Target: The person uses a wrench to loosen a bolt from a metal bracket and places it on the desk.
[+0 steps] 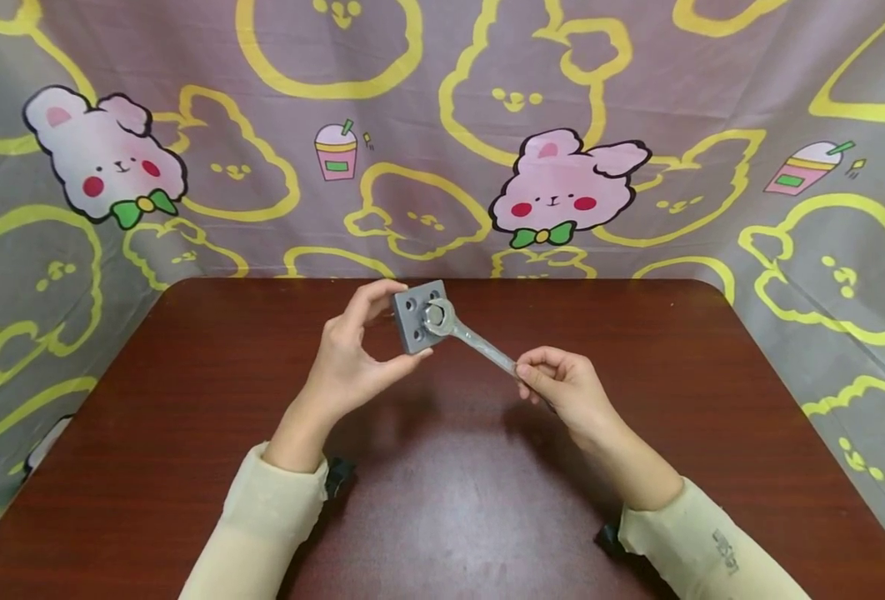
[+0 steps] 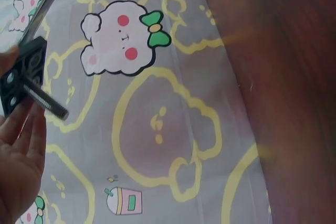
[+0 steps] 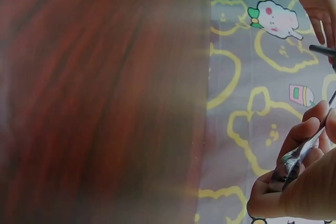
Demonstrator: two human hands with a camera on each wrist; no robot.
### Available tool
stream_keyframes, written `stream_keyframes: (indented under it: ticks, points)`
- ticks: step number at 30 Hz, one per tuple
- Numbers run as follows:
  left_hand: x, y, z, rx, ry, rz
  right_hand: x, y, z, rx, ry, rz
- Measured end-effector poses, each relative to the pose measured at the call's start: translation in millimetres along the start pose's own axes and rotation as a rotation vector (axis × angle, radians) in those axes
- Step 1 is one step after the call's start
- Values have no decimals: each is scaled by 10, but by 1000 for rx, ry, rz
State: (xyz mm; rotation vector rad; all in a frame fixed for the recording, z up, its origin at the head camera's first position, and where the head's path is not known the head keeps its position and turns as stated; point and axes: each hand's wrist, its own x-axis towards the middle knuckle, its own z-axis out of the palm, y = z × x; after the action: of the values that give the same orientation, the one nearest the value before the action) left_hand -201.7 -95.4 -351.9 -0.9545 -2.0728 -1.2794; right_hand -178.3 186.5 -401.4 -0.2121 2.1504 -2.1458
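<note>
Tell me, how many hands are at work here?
2: the left hand grips the gray plate, and the right hand holds the wrench by its handle. No others show.

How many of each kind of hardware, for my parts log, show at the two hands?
Long silver metal wrench: 1
Gray square plate with holes: 1
Hex-headed metal bolt with threaded shank: 1
Total: 3
</note>
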Motion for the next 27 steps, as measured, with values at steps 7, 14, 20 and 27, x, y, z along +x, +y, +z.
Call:
stream_keyframes:
  ticks: [7,14,20,27]
  points:
    - [25,26,-146,-54,-149,-69,38,-34,-97,-50,-50,10]
    - [30,46,-217,-114,-294,-169,103,-42,-240,-128,-126,-5]
    - [44,61,-221,-137,-415,-158,187,-84,-404,-224,-187,-92]
    - [43,82,-228,-145,-512,-193,332,-195,-538,-339,-250,-146]
